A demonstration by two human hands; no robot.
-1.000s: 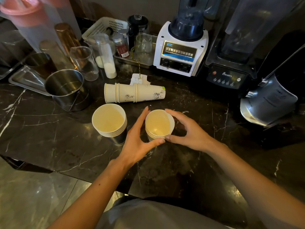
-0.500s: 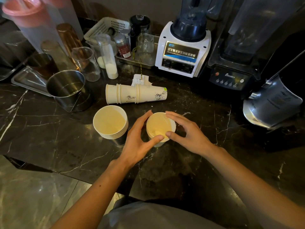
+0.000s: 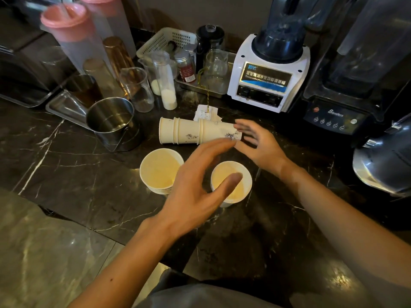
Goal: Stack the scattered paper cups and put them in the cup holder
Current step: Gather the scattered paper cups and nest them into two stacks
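Observation:
Two upright stacks of cream paper cups stand on the dark marble counter: a left stack (image 3: pixel 159 172) and a right stack (image 3: pixel 241 174). Behind them a third stack of printed paper cups (image 3: pixel 189 133) lies on its side, mouths to the left. My left hand (image 3: pixel 198 187) hovers above and between the two upright stacks, fingers spread, holding nothing, its thumb over the right stack's mouth. My right hand (image 3: pixel 260 144) is open at the right end of the lying stack, fingertips close to its base. No cup holder is identifiable.
A steel pail (image 3: pixel 111 121) stands left of the lying cups, with glass beakers, jars and pink-lidded pitchers (image 3: pixel 66 25) behind. A white blender (image 3: pixel 266 78), a black blender (image 3: pixel 347 85) and a steel jug (image 3: pixel 387 165) line the back and right. The counter edge (image 3: pixel 89 227) runs at lower left.
Both hands have let go of the right upright stack and lifted. The right hand moved back toward the lying stack; the left hand rose above the two upright stacks.

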